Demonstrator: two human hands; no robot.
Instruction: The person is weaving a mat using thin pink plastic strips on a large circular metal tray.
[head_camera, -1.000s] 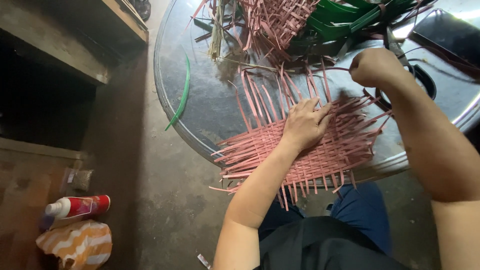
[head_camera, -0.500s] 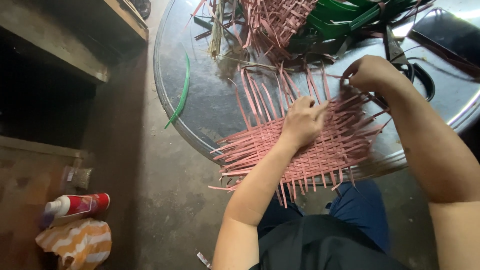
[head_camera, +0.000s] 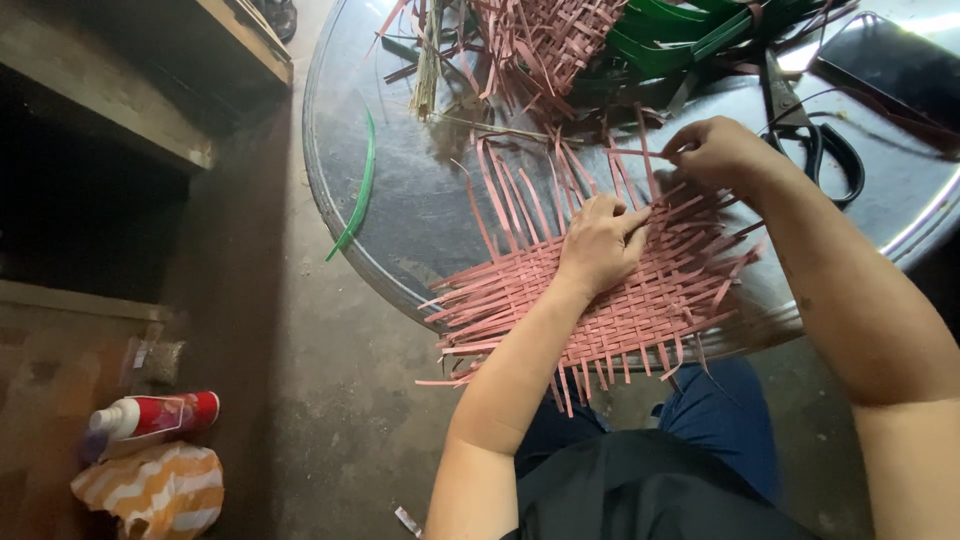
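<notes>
A flat mat woven from pink strips (head_camera: 640, 300) lies on a round metal tray table (head_camera: 420, 200), with loose strip ends sticking out on every side. My left hand (head_camera: 600, 240) rests palm down on the woven part, fingers spread and pressing it flat. My right hand (head_camera: 715, 150) is at the mat's far edge, with its fingers pinched on a single pink strip (head_camera: 640, 153) that runs to the left across the upright ends.
Black scissors (head_camera: 815, 135) lie right of my right hand, beside a dark phone (head_camera: 890, 65). Green strips (head_camera: 680, 30) and another pink woven piece (head_camera: 540, 40) sit at the back. A loose green strip (head_camera: 358, 190) lies left. A spray can (head_camera: 150, 415) and striped bag (head_camera: 150, 490) are on the floor.
My right hand has moved left and lower, from near the scissors to the mat's far edge, bringing the pink strip with it. My left hand has stayed pressed on the mat.
</notes>
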